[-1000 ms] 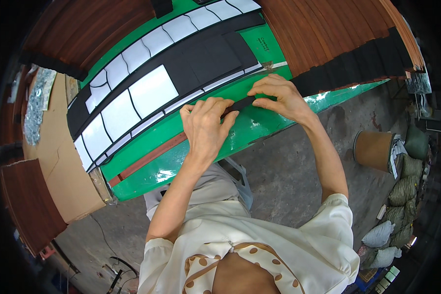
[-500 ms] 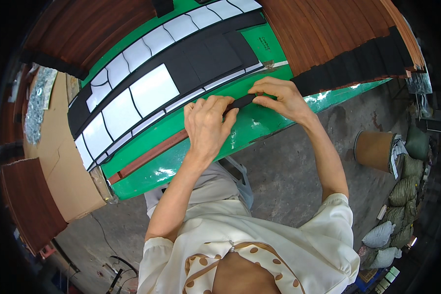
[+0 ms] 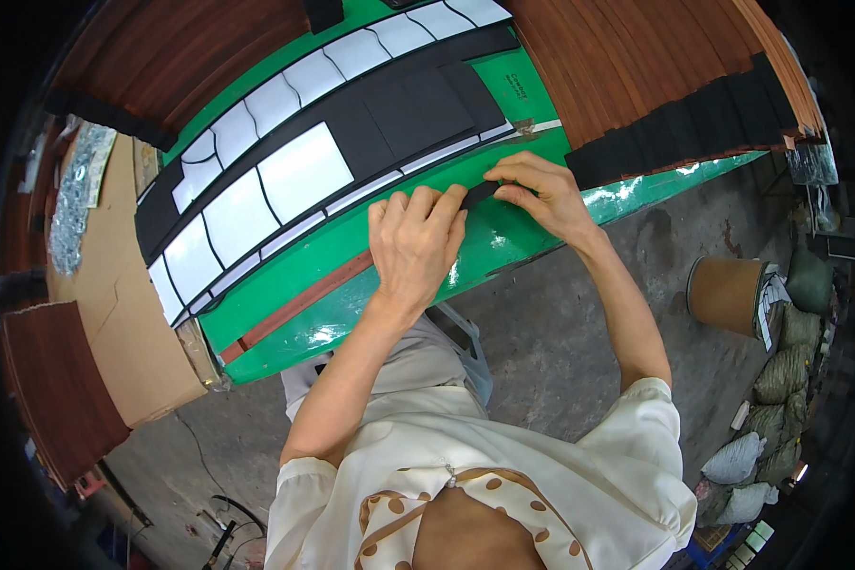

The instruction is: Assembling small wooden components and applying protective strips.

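Observation:
A narrow reddish-brown wooden strip lies along the green table top, its right part passing under my left hand. Beyond that hand shows a short black piece at the strip's right end; whether it wraps fully round the wood is hidden. The fingers of my left hand are closed over the strip and the near side of the black piece. Thumb and forefinger of my right hand pinch the far end of the black piece. Behind both hands lie black sheets and white-backed pieces in rows.
Brown planks with black ends are stacked at the right, and more brown planks at the back left. Cardboard borders the table's left. A brown drum and several sacks stand on the floor at right.
The wooden strip and my left hand have shifted slightly to the right, closer to my right hand. Less of the black piece shows between the hands.

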A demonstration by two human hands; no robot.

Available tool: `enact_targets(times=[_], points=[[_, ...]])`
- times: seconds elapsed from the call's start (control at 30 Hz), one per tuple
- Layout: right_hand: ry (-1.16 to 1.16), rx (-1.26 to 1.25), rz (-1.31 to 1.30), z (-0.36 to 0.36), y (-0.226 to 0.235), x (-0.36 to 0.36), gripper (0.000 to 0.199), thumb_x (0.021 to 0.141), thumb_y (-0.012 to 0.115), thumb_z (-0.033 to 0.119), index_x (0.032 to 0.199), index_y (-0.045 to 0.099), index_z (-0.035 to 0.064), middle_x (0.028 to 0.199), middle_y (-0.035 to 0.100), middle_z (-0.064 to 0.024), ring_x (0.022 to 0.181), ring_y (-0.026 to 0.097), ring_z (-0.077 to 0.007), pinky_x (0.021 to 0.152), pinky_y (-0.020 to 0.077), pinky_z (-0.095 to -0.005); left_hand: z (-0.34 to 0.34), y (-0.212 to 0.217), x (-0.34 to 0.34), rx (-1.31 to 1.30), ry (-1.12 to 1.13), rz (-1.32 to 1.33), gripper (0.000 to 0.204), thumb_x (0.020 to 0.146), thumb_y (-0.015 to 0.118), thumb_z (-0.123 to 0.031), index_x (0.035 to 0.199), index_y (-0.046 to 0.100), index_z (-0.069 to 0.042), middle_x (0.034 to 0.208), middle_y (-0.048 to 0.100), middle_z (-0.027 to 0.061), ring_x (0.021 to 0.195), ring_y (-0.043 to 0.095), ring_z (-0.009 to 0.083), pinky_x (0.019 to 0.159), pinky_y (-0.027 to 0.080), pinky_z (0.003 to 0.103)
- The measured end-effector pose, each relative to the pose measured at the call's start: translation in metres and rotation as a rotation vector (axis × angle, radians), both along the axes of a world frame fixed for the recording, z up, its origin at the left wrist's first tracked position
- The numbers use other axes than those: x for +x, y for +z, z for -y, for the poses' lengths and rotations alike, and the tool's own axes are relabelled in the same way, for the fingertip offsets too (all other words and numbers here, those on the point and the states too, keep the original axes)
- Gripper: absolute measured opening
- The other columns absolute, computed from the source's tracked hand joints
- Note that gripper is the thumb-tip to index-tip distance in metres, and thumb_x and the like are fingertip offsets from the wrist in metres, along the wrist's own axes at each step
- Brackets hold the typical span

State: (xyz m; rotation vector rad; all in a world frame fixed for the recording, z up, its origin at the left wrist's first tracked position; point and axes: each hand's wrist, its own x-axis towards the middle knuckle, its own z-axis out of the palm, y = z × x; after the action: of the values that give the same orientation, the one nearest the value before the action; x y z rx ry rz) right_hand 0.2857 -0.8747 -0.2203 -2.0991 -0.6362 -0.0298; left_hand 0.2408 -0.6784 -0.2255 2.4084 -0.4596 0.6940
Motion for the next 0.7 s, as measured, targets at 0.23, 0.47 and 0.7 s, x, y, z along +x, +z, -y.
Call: enact_targets(times=[0.23, 0.47, 0.7], points=[[-0.051, 0.119, -0.192, -0.005, -0.002, -0.009, 0.025, 0.079, 0.068, 0.007, 0.103, 0.063, 0.0018, 0.099, 0.06, -0.0062, 0.08, 0.058, -0.015, 0.07, 0.049, -0.0285, -0.002, -0.003, 0.0, 0.114, -0.031, 0.049, 0.036, 0.069, 0.069, -0.006, 0.102, 0.069, -0.021, 0.072, 0.051, -0.0013, 0.063, 0.047, 0.0158, 0.059, 0.034, 0.031], [-0.17, 0.324, -0.427, -0.015, -0.011, -0.006, 0.03, 0.08, 0.067, 0.008, 0.108, 0.06, 0.0014, 0.1, 0.06, -0.0036, 0.084, 0.057, -0.0116, 0.076, 0.0484, -0.0251, -0.017, 0.003, 0.022, -0.052, -0.091, -0.223, 0.023, 0.076, 0.066, -0.013, 0.099, 0.069, -0.013, 0.074, 0.06, 0.0038, 0.067, 0.056, 0.0212, 0.06, 0.04, 0.035], [-0.117, 0.352, -0.64, -0.015, -0.016, -0.006, 0.03, 0.086, 0.063, 0.005, 0.115, 0.057, -0.0007, 0.099, 0.058, -0.0022, 0.09, 0.056, -0.0083, 0.081, 0.0461, -0.0228, -0.03, 0.004, 0.029, -0.254, -0.132, -0.701, 0.028, 0.081, 0.066, -0.019, 0.105, 0.066, -0.004, 0.08, 0.067, 0.0111, 0.069, 0.063, 0.0195, 0.064, 0.048, 0.031]])
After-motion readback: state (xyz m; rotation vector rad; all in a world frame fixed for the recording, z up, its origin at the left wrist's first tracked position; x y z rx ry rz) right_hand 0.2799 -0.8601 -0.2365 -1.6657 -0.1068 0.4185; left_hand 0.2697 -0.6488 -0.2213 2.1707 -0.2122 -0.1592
